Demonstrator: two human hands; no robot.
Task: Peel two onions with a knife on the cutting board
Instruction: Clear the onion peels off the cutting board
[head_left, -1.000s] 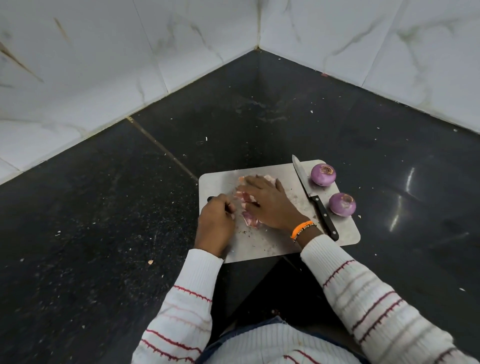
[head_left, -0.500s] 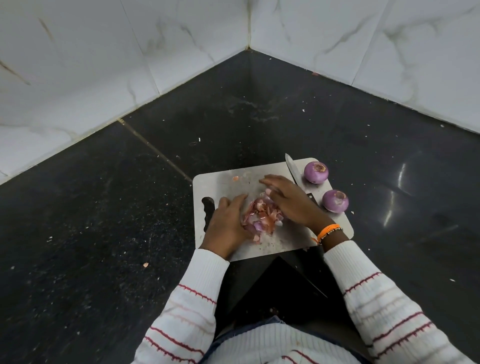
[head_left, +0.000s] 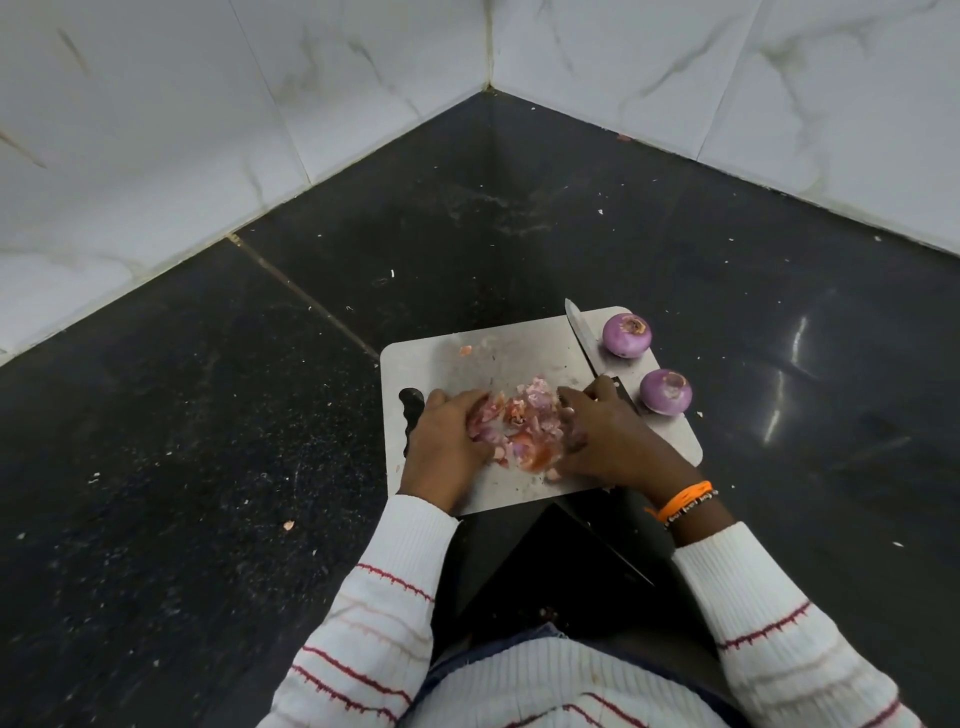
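Observation:
A steel cutting board lies on the black counter. Two peeled purple onions stand at its right edge, one at the far corner and one nearer. A knife lies on the board left of them, its handle partly hidden under my right hand. A heap of pink onion peels sits in the board's middle. My left hand cups the heap from the left and my right hand cups it from the right, both touching the peels.
White marble-tiled walls meet in a corner behind the counter. Small peel scraps dot the counter, one left of my left sleeve. The counter's front corner lies right under the board's near edge.
Both hands have drawn the scattered peels together into one heap nearer the board's front edge. My right hand slid right, uncovering the heap. Onions and knife stay put.

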